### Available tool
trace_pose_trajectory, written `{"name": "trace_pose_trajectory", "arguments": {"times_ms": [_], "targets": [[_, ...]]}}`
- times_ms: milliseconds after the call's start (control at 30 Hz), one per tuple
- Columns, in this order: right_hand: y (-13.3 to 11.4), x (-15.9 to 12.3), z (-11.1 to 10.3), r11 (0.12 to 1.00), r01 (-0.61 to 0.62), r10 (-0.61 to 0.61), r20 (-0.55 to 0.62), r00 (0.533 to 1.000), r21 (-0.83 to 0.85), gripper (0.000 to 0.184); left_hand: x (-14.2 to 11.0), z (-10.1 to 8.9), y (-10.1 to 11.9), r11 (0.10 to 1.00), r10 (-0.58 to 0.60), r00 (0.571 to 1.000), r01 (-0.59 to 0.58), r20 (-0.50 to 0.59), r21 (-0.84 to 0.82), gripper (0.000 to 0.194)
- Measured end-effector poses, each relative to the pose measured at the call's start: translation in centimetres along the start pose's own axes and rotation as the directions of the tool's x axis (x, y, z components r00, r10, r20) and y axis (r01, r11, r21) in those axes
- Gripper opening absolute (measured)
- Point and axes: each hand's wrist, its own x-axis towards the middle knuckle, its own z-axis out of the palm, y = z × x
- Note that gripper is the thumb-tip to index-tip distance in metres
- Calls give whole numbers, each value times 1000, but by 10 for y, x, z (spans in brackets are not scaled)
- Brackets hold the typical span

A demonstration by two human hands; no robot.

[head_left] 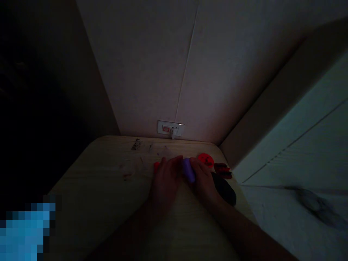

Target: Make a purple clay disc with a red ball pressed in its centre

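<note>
Both hands' grip closed around the purple object (188,169).

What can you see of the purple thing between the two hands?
The purple object is small, rounded and elongated, smooth and pale violet; material can't be told in this dim light. It lies tilted, its far end up-left, over the wooden table. The left hand and right hand close on it from either side, fingers covering its ends. A red disc sits just behind, apart.
</note>
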Motion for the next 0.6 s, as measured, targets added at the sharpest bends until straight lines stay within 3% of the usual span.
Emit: {"name": "trace_pose_trajectory", "arguments": {"times_ms": [100,133,233,333,400,500,600], "targets": [[-9,-10,8,994,64,-57,77,995,-89,34,-9,12,5,981,-135,989,126,-53,-148,54],[-13,-13,10,965,147,-122,126,984,-215,31,-11,15,7,975,-161,985,150,-58,-167,56],[-24,-18,9,758,389,-345,184,920,-524,26,-14,18,11,969,-186,981,173,-57,-176,58],[-27,-20,7,685,516,-508,172,844,-514,30,-13,11,9,980,-178,984,176,-19,-96,53],[-26,-23,8,650,602,-554,252,793,-463,40,-13,5,2,984,-176,981,177,81,-4,53],[-24,-29,14,573,696,-529,453,717,-433,53,-11,-4,-15,989,-62,985,38,164,144,51],[-24,-32,21,545,725,-476,556,681,-422,58,-9,-9,-35,939,162,983,-179,82,294,46]]}}
